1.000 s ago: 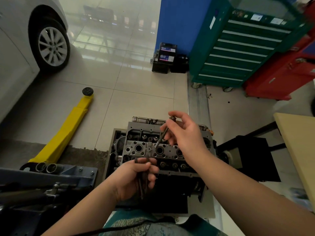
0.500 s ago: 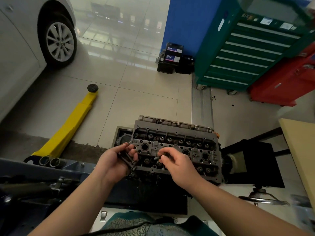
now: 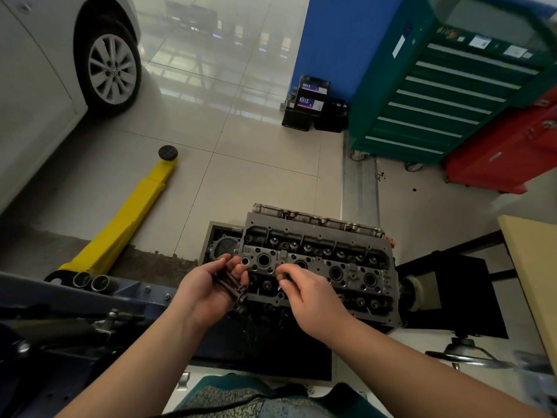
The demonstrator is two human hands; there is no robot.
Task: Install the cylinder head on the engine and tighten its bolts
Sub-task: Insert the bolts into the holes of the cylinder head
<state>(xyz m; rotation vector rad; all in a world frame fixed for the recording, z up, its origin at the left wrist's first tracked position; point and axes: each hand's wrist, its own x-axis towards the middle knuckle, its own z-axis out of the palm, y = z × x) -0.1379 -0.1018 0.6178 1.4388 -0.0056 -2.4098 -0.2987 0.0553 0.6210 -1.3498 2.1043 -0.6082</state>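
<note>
Gripping a bundle of dark bolts, the left hand is curling its fingers round them beside the cylinder head; the right hand is hovering over the head's near edge, fingers bent narrow, whether pinching anything I cannot tell; the head is sitting on the engine.

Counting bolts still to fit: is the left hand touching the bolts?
Touching. The head view shows the left hand with its fingers curled round a bundle of dark bolts, beside the cylinder head.
</note>
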